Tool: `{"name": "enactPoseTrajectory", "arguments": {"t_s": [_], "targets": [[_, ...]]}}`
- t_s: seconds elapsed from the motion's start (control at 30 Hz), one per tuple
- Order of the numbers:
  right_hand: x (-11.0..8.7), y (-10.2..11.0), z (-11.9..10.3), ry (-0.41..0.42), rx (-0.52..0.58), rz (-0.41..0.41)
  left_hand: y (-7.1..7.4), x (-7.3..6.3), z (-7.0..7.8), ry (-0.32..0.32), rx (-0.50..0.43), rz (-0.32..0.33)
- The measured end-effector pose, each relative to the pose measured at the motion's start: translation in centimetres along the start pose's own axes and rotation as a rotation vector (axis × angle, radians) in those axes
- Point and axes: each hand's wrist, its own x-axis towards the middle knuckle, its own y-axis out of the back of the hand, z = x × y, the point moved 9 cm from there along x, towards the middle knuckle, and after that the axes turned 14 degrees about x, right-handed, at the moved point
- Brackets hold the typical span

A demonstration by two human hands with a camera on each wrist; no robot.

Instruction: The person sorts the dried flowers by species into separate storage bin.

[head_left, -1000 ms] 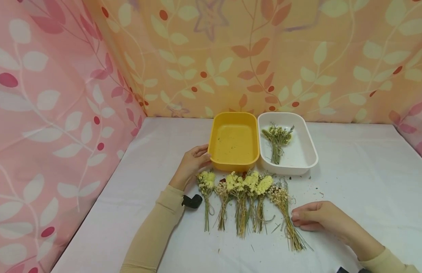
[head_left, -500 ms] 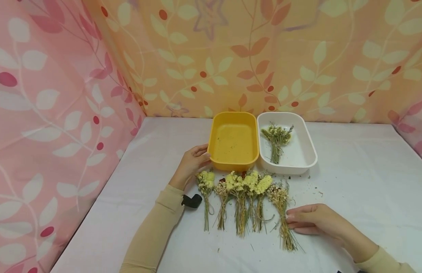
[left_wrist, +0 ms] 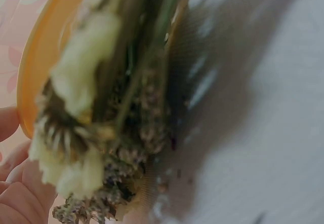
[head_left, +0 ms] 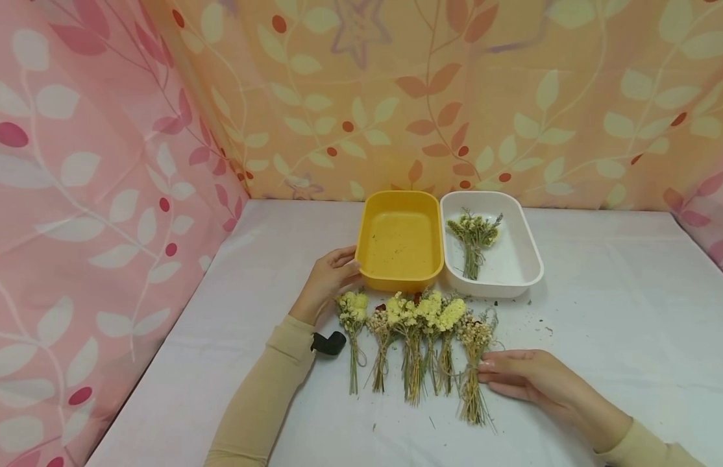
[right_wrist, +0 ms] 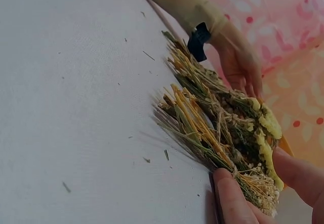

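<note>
My left hand [head_left: 329, 279] rests against the front left corner of a yellow tray [head_left: 400, 284], thumb at the corner and fingers along its side. My right hand [head_left: 531, 376] touches the right side of a dried flower bouquet [head_left: 475, 340] near its tie, fingertips against the stems. Its heads are small and beige, as the right wrist view shows too. Left of it lie several bouquets [head_left: 416, 324], mostly with pale yellow heads. In the left wrist view, blurred yellow flowers [left_wrist: 76, 72] cover part of the tray and the left fingers [left_wrist: 25, 196].
A white tray [head_left: 522, 259] stands against the yellow tray's right side, with one greenish bouquet [head_left: 475, 237] inside. Small plant crumbs [head_left: 545, 327] are scattered on the white cloth [head_left: 618, 311]. Patterned fabric walls [head_left: 420, 97] rise behind and at the left.
My right hand has moved left, and the rightmost bouquet has shifted left with it. Its stems have swung left, so it now lies straighter beside the row. My left hand stays put.
</note>
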Motion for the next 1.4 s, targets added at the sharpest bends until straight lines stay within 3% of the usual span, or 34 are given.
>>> {"name": "enactPoseTrajectory", "arguments": {"t_s": [0.43,0.93,1.4], "targets": [[0.3,-0.5,0.5,0.017,0.048,0.088,0.0,-0.1,0.1,0.016,-0.010,-0.003],[0.7,-0.6,0.2,0.068,-0.059,0.248,0.4,0.1,-0.1,0.026,-0.011,0.013],[-0.6,0.7,0.2,0.067,-0.060,0.297,0.1,0.0,-0.3,0.034,-0.015,0.005]]}}
